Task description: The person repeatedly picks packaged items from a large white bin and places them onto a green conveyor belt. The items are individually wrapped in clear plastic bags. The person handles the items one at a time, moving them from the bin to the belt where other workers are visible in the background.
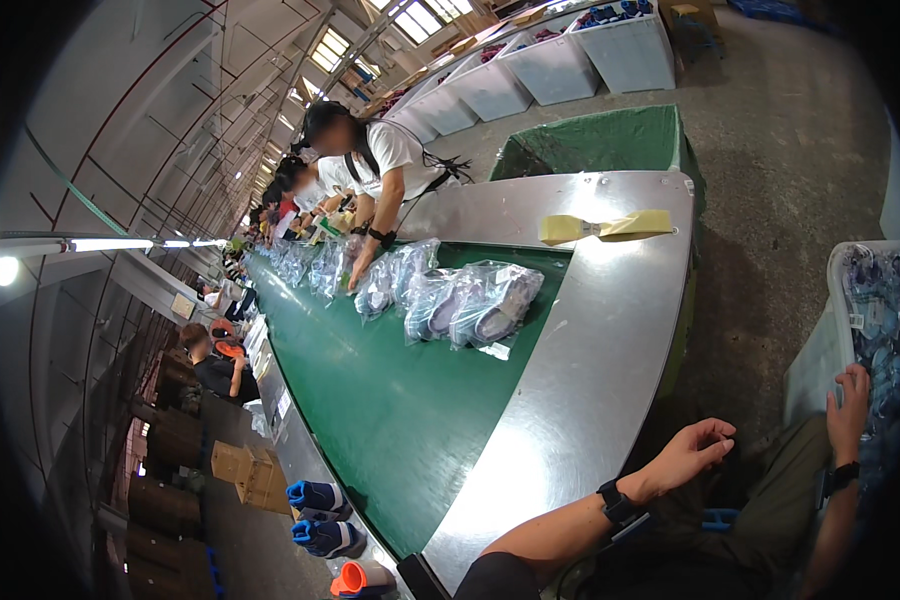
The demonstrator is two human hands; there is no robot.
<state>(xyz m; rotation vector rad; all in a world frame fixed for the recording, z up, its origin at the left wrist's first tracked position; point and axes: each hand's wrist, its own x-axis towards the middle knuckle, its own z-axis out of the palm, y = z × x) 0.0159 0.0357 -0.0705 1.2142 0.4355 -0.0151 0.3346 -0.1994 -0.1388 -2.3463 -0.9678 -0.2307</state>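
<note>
My left hand [692, 456], with a dark band at the wrist, hangs in the air past the metal table edge, fingers loosely bent and nothing in it. At the rim of a white bin [836, 310], my right hand [848, 412] has its fingers stretched out and holds nothing I can see. Whether it touches the bin is unclear. Inside that bin lie bluish shoes in clear bags [875, 300]. On the green conveyor belt [390, 400] sits a pair of pale purple shoes in clear plastic [475, 305], with more bagged shoes [395, 280] behind it.
A metal ledge [580, 370] with yellow tape [605, 226] borders the belt. A co-worker [380, 165] reaches over the bagged shoes. Beyond stand a green-lined bin [595, 140] and white bins [625, 55]. Dark blue shoes [320, 515] and an orange cup-like thing [355, 577] sit at lower left.
</note>
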